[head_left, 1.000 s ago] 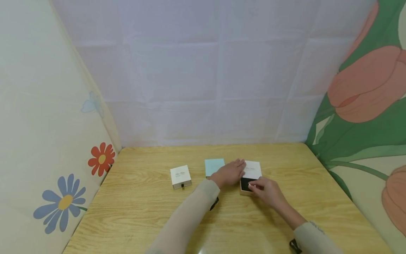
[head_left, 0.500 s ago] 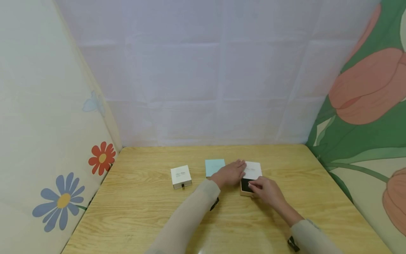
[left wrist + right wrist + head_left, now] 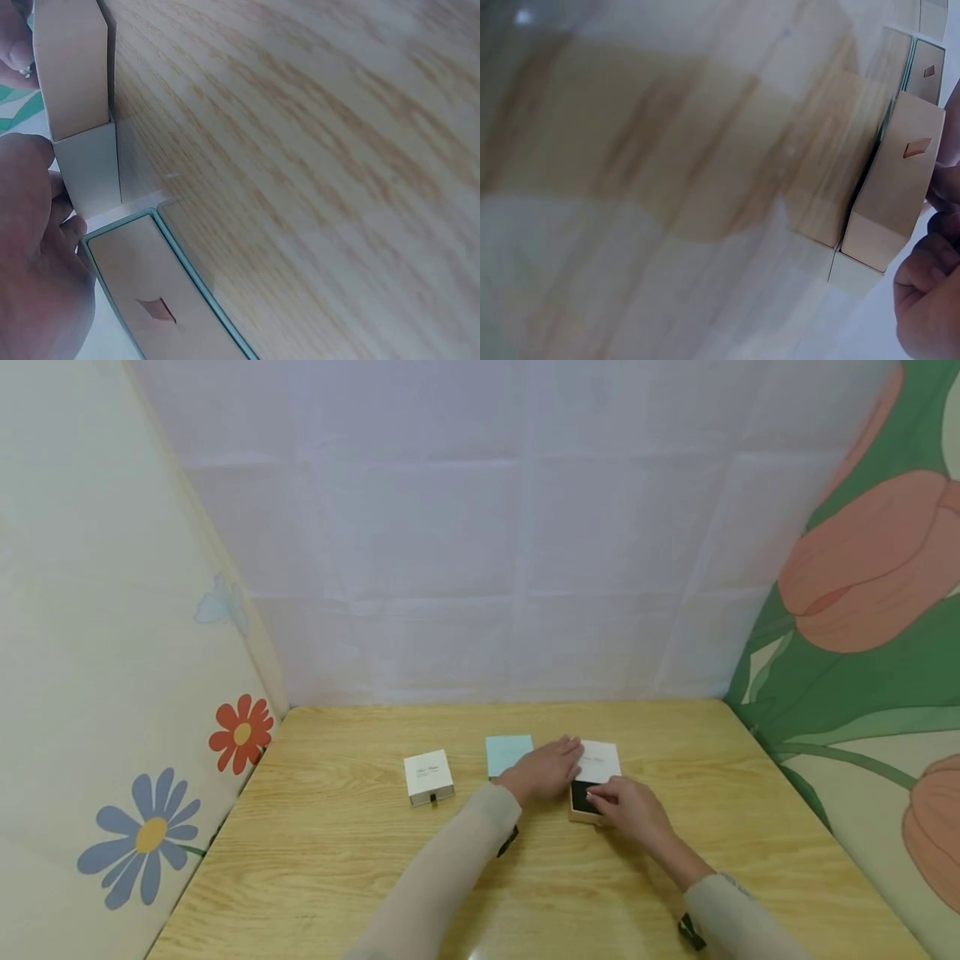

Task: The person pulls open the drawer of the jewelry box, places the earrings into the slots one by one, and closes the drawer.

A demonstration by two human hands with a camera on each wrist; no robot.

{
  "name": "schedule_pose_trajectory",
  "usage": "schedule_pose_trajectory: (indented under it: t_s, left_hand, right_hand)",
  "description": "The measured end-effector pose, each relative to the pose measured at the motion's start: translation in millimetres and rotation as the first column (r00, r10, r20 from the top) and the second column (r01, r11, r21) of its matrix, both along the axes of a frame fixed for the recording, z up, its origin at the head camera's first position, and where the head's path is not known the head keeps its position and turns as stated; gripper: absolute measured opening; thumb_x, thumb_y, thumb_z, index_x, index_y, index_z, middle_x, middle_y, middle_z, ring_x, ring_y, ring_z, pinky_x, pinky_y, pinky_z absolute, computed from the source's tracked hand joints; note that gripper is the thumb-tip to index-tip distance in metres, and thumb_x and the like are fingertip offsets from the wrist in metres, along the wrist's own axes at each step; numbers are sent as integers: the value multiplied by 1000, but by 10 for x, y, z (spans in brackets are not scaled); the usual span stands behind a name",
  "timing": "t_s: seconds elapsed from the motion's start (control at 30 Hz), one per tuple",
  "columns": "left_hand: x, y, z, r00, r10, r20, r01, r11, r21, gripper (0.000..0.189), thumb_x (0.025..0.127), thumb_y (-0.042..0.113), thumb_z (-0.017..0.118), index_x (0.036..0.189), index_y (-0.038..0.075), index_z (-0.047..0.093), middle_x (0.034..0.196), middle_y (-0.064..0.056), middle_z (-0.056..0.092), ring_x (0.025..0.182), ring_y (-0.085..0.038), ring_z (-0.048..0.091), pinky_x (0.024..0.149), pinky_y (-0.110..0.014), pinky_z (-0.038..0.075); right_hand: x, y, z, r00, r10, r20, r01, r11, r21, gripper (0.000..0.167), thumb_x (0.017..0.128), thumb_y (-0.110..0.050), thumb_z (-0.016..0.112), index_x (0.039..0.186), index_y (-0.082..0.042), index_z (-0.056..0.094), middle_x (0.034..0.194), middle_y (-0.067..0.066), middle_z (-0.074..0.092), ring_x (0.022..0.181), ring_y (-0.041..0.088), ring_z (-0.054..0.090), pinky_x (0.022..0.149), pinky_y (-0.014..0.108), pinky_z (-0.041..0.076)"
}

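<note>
A white drawer-style jewelry box (image 3: 597,760) stands at the right of the group in the head view, its tan drawer (image 3: 73,67) pulled out toward me. Black lining (image 3: 581,795) shows inside the drawer. My left hand (image 3: 542,768) holds the box's sleeve from its left side, fingertips at the edge. Over the lining, my right hand (image 3: 633,810) pinches a small silvery, sparkling piece of jewelry (image 3: 27,72) between thumb and fingers; its exact kind is too small to make out. A ribbon pull tab (image 3: 917,148) sticks out of the drawer front.
Just left of the box lies a light-blue drawer box (image 3: 507,752), partly behind my left hand. Another white box (image 3: 427,774) with a black tab sits farther left. All stand on a wood-grain table (image 3: 337,860), with cloth hangings behind and at both sides.
Almost nothing differs. My left hand stays on the box and my right hand stays at the drawer; only my right forearm shifts slightly.
</note>
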State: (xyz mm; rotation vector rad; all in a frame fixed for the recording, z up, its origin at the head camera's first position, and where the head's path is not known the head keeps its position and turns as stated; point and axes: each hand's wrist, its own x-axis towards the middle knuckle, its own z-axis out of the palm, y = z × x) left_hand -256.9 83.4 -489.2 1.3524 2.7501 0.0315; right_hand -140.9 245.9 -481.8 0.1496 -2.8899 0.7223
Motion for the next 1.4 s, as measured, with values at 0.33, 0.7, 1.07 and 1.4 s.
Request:
schedule_pose_trajectory:
  t_s: [0.33,0.7,1.07,1.4]
  left_hand:
    - [0,9,21,1000,-1,10,1,1000,-5,55,113,37,24,163,14,21,169,1,18,156,-15,14,125,-25,15]
    - [-1,4,27,1000,-6,2,6,1000,4,55,113,37,24,163,13,22,169,0,19,156,-15,15,125,-25,16]
    - [-32,16,-15,1000,-6,-2,6,1000,1,55,113,37,24,163,14,22,169,1,18,156,-15,14,125,-23,14]
    - [-25,16,-15,1000,-8,-1,8,1000,-2,55,113,37,24,163,13,22,169,1,18,156,-16,15,125,-24,14]
  right_hand:
    - [-25,-23,2,999,-1,40,-1,999,38,18,92,-17,74,106,-7,81,73,-3,59,61,11,46,52,27,39]
    - [-43,-39,6,998,2,58,-5,998,60,15,92,-17,74,103,-9,82,73,-3,60,60,12,47,52,28,39]
    - [-59,-41,5,998,-15,67,10,997,74,13,90,-18,77,99,-11,83,75,-3,63,61,11,48,52,27,40]
    - [-70,-35,10,997,-12,73,6,997,76,12,88,-18,77,99,-14,81,93,4,72,75,14,60,64,35,51]
